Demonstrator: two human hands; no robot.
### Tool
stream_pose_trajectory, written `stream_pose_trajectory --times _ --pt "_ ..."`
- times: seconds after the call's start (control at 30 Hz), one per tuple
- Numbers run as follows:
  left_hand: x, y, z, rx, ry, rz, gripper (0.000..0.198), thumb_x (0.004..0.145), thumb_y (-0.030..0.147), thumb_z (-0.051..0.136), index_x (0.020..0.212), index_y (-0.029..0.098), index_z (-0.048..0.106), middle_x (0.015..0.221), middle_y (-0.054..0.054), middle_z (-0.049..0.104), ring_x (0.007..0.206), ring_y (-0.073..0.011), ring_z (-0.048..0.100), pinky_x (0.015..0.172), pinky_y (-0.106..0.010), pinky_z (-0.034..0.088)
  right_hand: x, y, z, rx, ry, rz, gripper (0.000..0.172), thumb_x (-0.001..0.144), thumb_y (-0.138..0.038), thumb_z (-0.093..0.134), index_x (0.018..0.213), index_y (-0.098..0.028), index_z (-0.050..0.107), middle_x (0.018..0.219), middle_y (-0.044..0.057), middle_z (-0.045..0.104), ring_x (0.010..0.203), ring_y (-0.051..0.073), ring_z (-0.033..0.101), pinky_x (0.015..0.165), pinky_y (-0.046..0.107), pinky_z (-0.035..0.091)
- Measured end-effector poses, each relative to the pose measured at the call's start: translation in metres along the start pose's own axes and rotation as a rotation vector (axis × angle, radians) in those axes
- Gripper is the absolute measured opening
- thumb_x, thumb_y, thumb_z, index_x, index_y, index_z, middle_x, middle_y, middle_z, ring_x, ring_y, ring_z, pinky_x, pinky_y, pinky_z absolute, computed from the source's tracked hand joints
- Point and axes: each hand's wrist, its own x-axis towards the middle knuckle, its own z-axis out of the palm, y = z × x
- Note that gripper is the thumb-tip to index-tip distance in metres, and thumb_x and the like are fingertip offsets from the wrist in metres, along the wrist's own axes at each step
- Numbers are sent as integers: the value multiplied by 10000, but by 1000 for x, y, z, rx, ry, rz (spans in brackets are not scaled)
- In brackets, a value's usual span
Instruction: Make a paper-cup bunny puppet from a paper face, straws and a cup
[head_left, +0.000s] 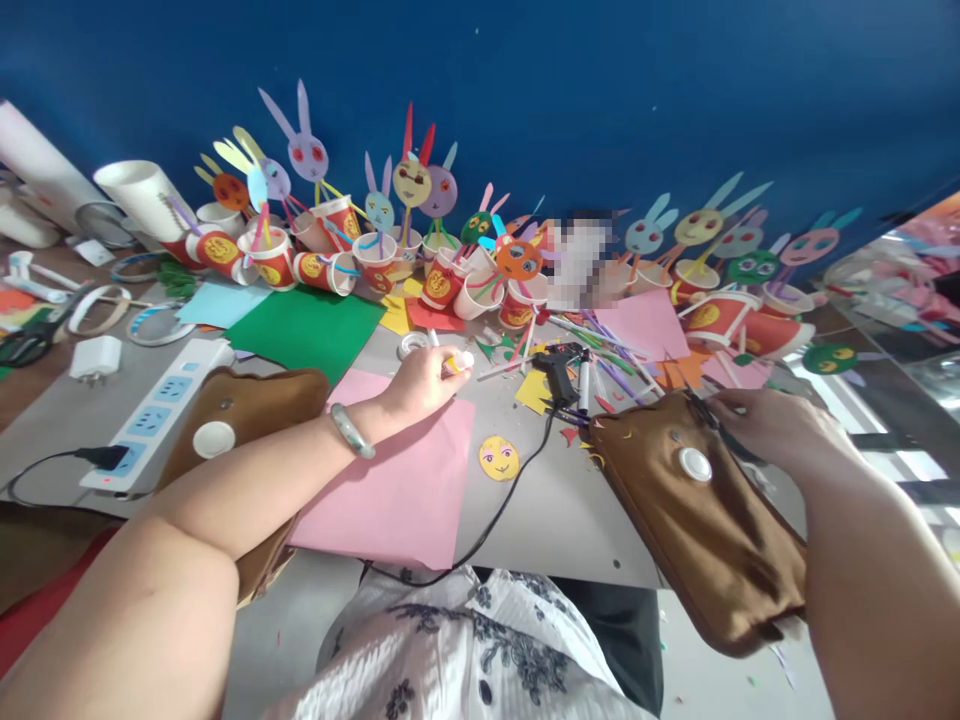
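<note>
My left hand (420, 385) is closed around a small white-tipped tube (457, 363) with a yellow label, above a pink paper sheet (405, 470). A round yellow paper face (499, 458) with drawn eyes and mouth lies to the right of that sheet. On the right, my right hand (776, 430) is closed on a dark object (724, 425), whose kind I cannot make out, at the top edge of a brown hot-water bag (682, 500). A black glue gun (556, 370) rests between the two hands, its cord running toward the front edge.
Paper cups with rabbit faces (375, 255) line the blue wall. Left are a white power strip (154, 410), another brown bag (255, 400), green paper (307, 330) and black-handled scissors (41, 335). Colored pipe cleaners (615, 355) and paper scraps lie near the glue gun.
</note>
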Motion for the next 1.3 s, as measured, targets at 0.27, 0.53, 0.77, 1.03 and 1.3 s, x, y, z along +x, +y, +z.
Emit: stream_pose_trajectory --times 0.27,0.53,0.77,1.03,1.3 --pt "-18 14 11 -484 -271 -111 184 912 317 587 979 158 648 798 -18 645 658 -110 623 560 -221 493 -72 -106 -46 390 -45 -194 231 877 -413 658 943 -214 754 804 86 760 663 217 653 608 326 458" --pt "-37 27 12 -431 -554 234 418 980 348 554 1392 283 570 1384 -101 574 1310 -223 533 1100 -395 444 -127 -207 -27 985 -439 -506 230 900 -333 641 1060 -178 695 759 26 733 624 142 651 551 238 491" --pt "-37 24 17 -363 -638 376 571 1000 412 510 1547 324 375 1432 -117 508 1321 -251 499 1123 -464 406 -120 -224 -6 1133 -289 -525 136 845 -285 635 878 -165 688 764 50 717 665 172 650 576 267 509" --pt "-28 11 15 -247 -211 200 409 977 441 542 1316 221 605 1260 -105 659 1161 -221 617 987 -383 503 -85 -205 -25 1148 -79 -402 184 939 -378 571 954 -222 666 921 58 727 834 222 668 777 369 537" --pt "-27 7 22 138 -236 286 147 887 137 583 965 154 707 993 -75 724 971 -200 661 908 -364 491 -29 -160 -20 844 159 -30 194 887 -330 489 768 -236 611 783 72 677 759 253 594 739 422 438"
